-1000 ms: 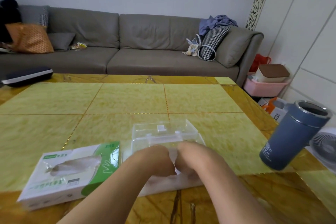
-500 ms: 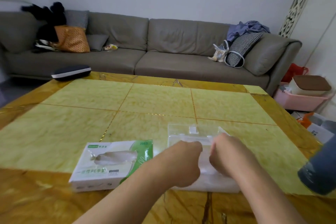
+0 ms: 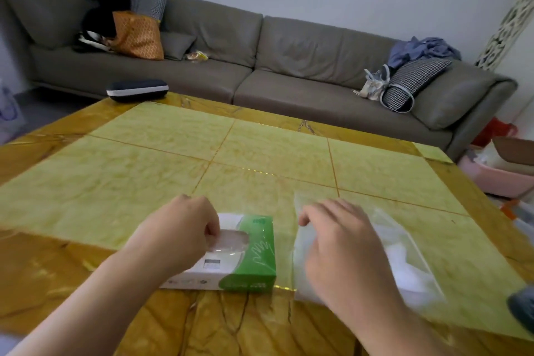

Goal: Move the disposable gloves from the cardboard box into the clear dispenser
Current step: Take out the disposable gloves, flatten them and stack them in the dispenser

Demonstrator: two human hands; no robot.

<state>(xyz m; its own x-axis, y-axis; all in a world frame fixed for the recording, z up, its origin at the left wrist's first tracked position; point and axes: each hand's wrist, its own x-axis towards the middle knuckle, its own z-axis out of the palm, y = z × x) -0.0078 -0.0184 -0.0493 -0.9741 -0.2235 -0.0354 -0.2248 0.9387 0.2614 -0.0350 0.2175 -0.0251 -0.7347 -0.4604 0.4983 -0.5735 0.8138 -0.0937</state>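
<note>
Both hands are down at the near edge of the yellow marble table point(image 3: 260, 153), one on the glove box, one on the clear dispenser.

The left hand point(image 3: 180, 231) lies over the white-and-green cardboard glove box point(image 3: 248, 257), its fingers curled into the oval opening on top and pinching the filmy disposable gloves point(image 3: 231, 240) that show there. The box lies flat by the table's near edge, just left of the clear dispenser point(image 3: 404, 263), which is blurred. The right hand point(image 3: 341, 246) is over the dispenser's left part with the fingers loosely bent, and I cannot tell whether it grips anything. A dark glasses case point(image 3: 137, 90) lies at the far left corner. Behind the table runs a grey sofa point(image 3: 260, 61) with an orange cushion point(image 3: 138, 35).
</note>
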